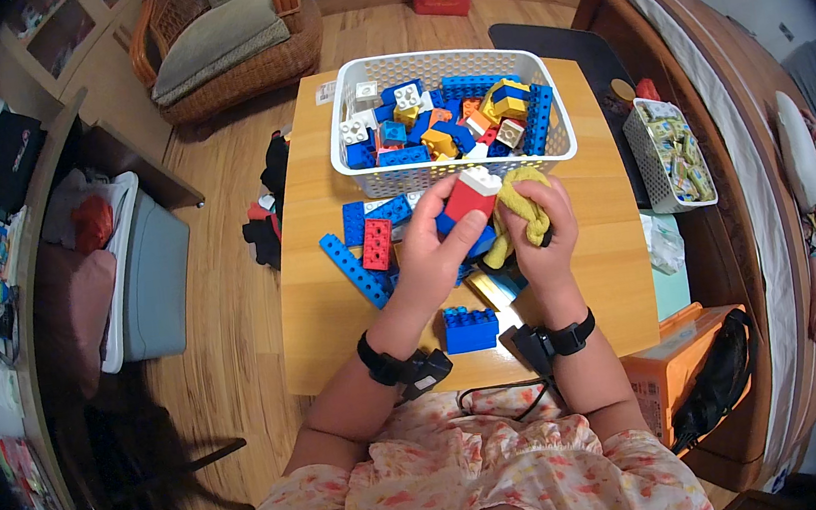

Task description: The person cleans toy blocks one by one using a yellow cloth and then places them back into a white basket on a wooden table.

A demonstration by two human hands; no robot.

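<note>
Your left hand [427, 243] pinches a red-and-white block [466, 200], and your right hand [545, 224] grips a yellow cloth [524, 212] — both over the table [598, 243], near the big white basket [373, 171]. That basket holds lots of colored blocks [404, 156] — a smaller basket [648, 170] on your right holds little green packets [683, 155].

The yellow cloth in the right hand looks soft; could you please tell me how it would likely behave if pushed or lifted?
The yellow cloth would probably flop and crumple, since it bunches in loose folds in the right hand. It seems unlikely to roll, given its irregular, folded shape. It is probably light for its size, being soft-looking fabric.
</note>
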